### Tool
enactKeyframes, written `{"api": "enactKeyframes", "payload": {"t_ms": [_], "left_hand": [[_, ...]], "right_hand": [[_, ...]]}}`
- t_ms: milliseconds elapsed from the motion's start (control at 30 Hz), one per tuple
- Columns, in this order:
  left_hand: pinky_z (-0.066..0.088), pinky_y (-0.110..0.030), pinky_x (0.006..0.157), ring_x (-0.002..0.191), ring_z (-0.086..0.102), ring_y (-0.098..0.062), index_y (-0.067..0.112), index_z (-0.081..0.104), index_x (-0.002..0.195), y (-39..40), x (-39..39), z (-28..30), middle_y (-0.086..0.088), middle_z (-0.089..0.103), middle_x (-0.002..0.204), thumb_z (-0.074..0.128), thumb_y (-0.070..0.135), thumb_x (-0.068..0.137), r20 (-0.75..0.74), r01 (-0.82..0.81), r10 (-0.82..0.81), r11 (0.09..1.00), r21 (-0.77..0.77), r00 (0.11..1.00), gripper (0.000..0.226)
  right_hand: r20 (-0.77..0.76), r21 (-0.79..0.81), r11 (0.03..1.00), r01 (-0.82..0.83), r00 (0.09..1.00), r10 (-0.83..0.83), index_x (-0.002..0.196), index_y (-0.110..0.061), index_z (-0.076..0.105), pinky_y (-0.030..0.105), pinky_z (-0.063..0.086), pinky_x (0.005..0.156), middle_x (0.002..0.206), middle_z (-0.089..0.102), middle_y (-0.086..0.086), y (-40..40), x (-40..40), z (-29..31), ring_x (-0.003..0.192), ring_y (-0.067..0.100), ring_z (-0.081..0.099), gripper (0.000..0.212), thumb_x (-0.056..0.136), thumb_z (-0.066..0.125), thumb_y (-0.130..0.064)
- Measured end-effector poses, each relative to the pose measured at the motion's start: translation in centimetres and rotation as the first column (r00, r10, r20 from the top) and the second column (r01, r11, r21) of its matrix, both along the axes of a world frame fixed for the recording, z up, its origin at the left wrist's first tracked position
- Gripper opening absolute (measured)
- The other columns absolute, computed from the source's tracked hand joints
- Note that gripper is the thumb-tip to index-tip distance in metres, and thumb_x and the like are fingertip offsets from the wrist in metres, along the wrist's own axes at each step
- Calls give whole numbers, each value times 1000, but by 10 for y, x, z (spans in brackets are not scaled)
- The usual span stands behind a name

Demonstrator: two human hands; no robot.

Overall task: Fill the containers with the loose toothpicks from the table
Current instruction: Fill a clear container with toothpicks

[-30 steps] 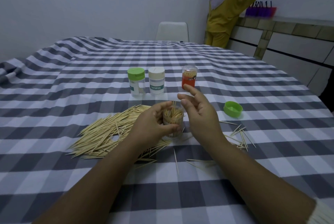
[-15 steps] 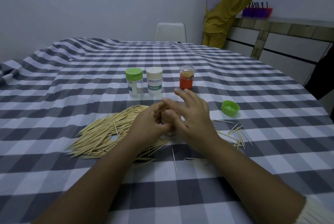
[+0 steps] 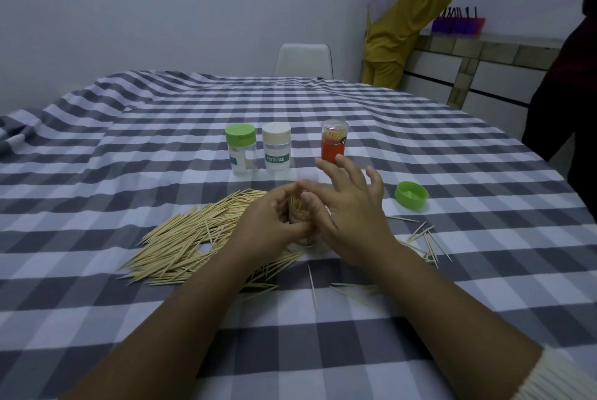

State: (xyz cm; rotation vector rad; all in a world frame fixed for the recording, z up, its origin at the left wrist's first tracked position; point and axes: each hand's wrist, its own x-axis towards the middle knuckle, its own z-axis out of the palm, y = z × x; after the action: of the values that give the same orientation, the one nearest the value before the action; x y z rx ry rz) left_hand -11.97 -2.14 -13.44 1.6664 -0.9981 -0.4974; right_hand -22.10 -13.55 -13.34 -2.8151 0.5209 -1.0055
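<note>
I'm looking down at the left hand [image 3: 269,225] curled round a small clear container [image 3: 298,212], slim pale toothpicks bristling from its mouth, upright on the grey-and-white checked tablecloth [image 3: 452,154]. The right hand [image 3: 350,210] rests against its other side, thumb on the sticks, fingers fanned and loose. A flat heap of loose toothpicks [image 3: 190,238] lies just left, strays [image 3: 426,238] to the right. Behind stand a green-capped jar [image 3: 241,150], a cream-capped jar [image 3: 276,147] and an orange tube [image 3: 334,141]; a round green lid [image 3: 411,195] lies apart.
</note>
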Motion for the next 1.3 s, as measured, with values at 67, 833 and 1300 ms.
{"api": "enactKeyframes", "payload": {"t_ms": [67,833,1300], "left_hand": [[54,-33,90,104,65,-8,18,49,133,0,0,1,2,65,118,77,2,72,-14,7,-7,1000,6,1000,70],[54,-33,90,106,63,-10,19,45,137,3,-7,7,0,62,124,79,17,61,-24,-21,23,997,68,999,84],[54,-31,89,105,64,-9,18,45,137,3,-6,5,-1,62,124,79,12,64,-25,-17,18,998,56,1000,81]], "right_hand": [[73,50,999,-7,997,3,105,-30,70,43,7,108,135,53,-6,-3,-2,1,136,17,31,51,93,24,-48],[-647,348,887,304,762,-7,122,-23,62,26,45,90,122,61,-3,-69,-104,35,105,15,56,35,92,52,-10],[-678,357,872,334,735,-4,111,-21,68,23,43,68,97,64,-4,-63,-105,33,85,12,56,25,86,66,-21]]}}
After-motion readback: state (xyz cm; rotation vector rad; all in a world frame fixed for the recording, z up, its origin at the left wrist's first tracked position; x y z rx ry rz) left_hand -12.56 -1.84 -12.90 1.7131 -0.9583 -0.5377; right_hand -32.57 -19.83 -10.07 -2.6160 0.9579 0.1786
